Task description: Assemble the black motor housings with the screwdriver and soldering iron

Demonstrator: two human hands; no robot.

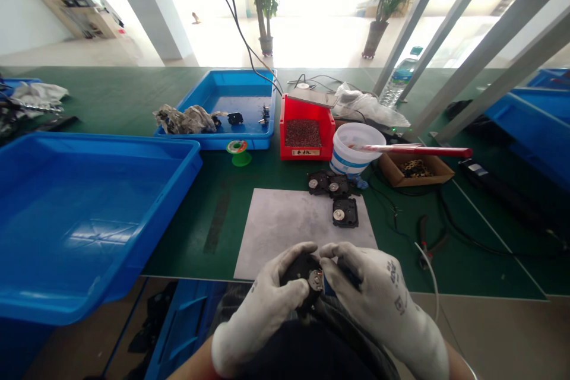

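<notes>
My left hand (260,309) and my right hand (378,303), both in white work gloves with grey-coated palms, hold a small black motor unit (303,270) above my lap, just off the near edge of the work sheet. Its round silver hub (316,279) faces my right hand. Several similar units lie on the far part of the grey work sheet (285,231), with one (345,212) apart from a touching pair (329,185). A small dark-blue part (342,279) shows between my hands, partly hidden.
The green workbench (214,219) holds a large blue tray (89,208) at left, a blue tray with a rag and small parts (249,95), a red bin of granules (307,130), a white bucket (356,151), a red-handled tool (414,150), a cardboard box (416,171), pliers (427,243) and cables.
</notes>
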